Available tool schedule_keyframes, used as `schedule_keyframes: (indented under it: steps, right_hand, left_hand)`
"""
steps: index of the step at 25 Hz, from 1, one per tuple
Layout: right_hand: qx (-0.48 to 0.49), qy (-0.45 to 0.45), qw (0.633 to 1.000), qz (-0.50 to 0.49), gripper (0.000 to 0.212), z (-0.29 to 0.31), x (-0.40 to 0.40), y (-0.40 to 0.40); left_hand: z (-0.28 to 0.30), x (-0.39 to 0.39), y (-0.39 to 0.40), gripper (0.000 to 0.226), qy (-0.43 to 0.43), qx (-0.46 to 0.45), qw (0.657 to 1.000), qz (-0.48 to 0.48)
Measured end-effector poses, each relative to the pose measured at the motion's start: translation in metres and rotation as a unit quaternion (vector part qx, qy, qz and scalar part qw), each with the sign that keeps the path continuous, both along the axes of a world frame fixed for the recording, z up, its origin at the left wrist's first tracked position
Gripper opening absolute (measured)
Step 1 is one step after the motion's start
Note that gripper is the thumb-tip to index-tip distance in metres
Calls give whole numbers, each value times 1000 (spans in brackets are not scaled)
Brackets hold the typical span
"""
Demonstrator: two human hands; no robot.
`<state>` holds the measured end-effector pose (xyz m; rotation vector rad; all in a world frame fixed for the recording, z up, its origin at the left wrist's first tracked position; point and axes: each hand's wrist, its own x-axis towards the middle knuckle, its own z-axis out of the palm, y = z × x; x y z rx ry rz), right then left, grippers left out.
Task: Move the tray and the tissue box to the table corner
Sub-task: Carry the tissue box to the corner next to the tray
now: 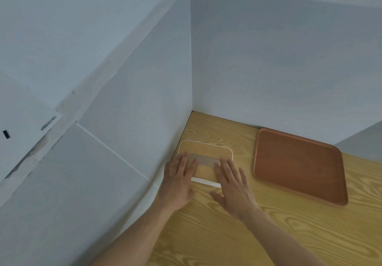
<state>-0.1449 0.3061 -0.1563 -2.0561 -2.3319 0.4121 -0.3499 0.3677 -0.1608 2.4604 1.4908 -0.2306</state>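
Both hands, left hand [179, 180] and right hand [231, 185], lie flat with fingers spread on the tissue box [204, 157]; the tray [297, 165] sits right of it, nearer the right hand.

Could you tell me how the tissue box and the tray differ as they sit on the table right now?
The tissue box has a pale wood-look top with a white rim and a slot; the tray is plain reddish-brown. The tissue box looks smaller in the picture than the tray. The left hand and right hand lie flat on the tissue box, while the tray is untouched. Both are rounded rectangles resting on the wooden table near the walls.
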Motion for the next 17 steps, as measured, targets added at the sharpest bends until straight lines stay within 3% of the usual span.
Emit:
schedule_keyframes:
  steps: [3,7,17]
  right_hand:
    - [14,0,1000,10,82,-5,-4,-30]
    - [-5,2,1000,-3,89,-5,-12,-41]
    - [-57,4,998,-26,88,2,-7,1]
  left_hand:
    - [-8,-10,-31,100,-14,20,1000,0]
    - [-6,-16,-45,99,-14,33,999,1]
    - [11,8,0,88,43,34,998,20]
